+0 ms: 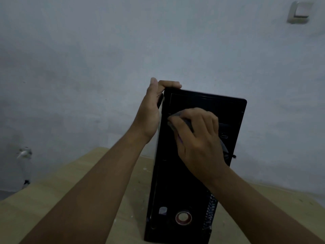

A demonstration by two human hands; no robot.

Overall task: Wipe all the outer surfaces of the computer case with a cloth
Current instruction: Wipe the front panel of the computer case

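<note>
A black computer case (177, 182) stands upright on a light wooden table (52, 199), its glossy front panel facing me. My left hand (153, 110) grips the case's top left corner, thumb along the left side and fingers curled over the top edge. My right hand (198, 138) presses a dark grey cloth (175, 120) against the upper front panel; the cloth bunches under the fingers and a strip of it trails out to the right of my wrist. A round red-ringed button (183, 217) and a small sticker (162, 210) sit low on the panel.
A pale blue-grey wall (123, 50) rises close behind the table. A wall switch (299, 12) is at the top right. A small white fitting (24, 153) sticks out of the wall low on the left. The table edge runs diagonally at the left.
</note>
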